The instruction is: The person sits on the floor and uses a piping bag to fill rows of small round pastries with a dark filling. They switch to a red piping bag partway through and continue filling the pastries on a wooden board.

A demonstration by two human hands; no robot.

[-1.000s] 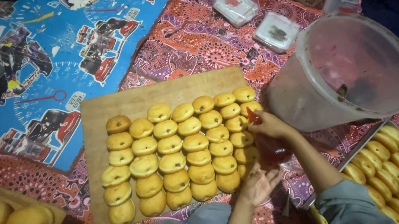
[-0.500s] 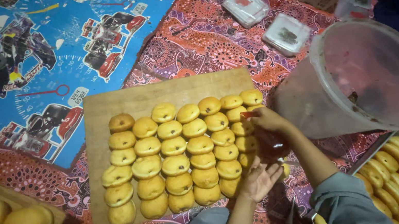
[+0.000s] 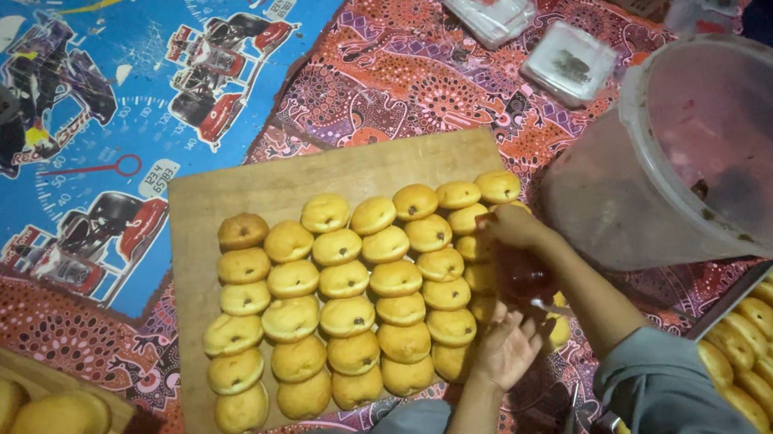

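Your right hand (image 3: 507, 230) reached out over the right edge of the wooden board (image 3: 203, 204), its fingers curled down onto the top of a dark red piping bag (image 3: 522, 276) and closed around it; your left hand (image 3: 506, 349) sat just below, fingers bent around the bag's lower end, though whether they truly gripped it you could not tell from this view; the two hands were close together, one above the other, with the bag between them. The bag hung at the right side of the buns (image 3: 348, 298), touching or nearly touching the nearest ones in the right-hand column; the buns themselves lay in neat rows on the board, golden-yellow, several showing a dark spot of filling on top. To your right stood a large translucent bucket (image 3: 740, 147) tilted toward you, smeared inside with dark residue; below it, at the lower right, a metal tray (image 3: 722, 311) held more small buns in tight rows. At the lower left a wooden tray (image 3: 122, 415) carried larger buns. Beyond the board lay two clear plastic containers (image 3: 571, 63) on the red patterned cloth (image 3: 387, 76), beside a blue printed mat (image 3: 105, 75).
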